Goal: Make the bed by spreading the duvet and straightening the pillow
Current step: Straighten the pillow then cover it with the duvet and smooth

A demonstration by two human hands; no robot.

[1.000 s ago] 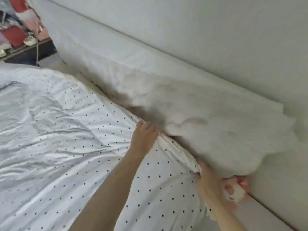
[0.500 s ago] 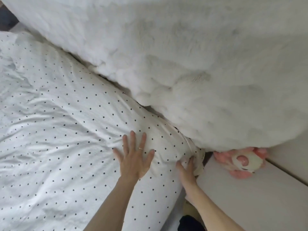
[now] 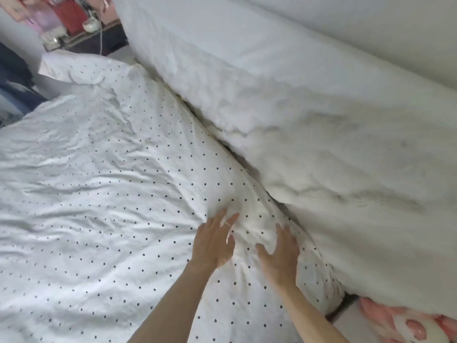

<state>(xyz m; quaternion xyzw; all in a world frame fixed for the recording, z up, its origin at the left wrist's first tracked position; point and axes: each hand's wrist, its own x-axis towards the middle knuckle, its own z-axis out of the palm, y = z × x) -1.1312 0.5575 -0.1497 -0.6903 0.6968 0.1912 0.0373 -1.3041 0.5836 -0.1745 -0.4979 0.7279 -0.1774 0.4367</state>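
Across the bed, the white cotton duvet with small black dots (image 3: 99,194) lies spread out and covers most of the left and middle of my view. It is full of shallow creases. Its far corner reaches up toward the top left, and its right edge runs diagonally along a long, bulky white fluffy plush cushion (image 3: 321,144) and touches it. I cannot tell whether that cushion is the pillow.

Both hands are on the duvet close to that edge, where the cloth bunches into a raised fold between them. The left hand (image 3: 214,243) lies palm down with its fingers straight and slightly spread, pressing the cloth and grasping nothing. A thin ring shows on one finger. The right hand (image 3: 279,253) sits just beside it, nearer the cushion. It is also flat and released, fingers extended on the cloth. Both forearms are bare and come in from the bottom edge.

The fluffy cushion lies against the plain white wall (image 3: 371,26) on the right. A pink and white plush paw (image 3: 405,325) shows from under the cushion's near end at the bottom right, resting on a smooth white ledge (image 3: 351,325). Beyond the duvet, at the top left, stands a cluttered shelf of red and pink items (image 3: 71,21), blurred. Dark blue fabric (image 3: 14,78) lies at the left edge.
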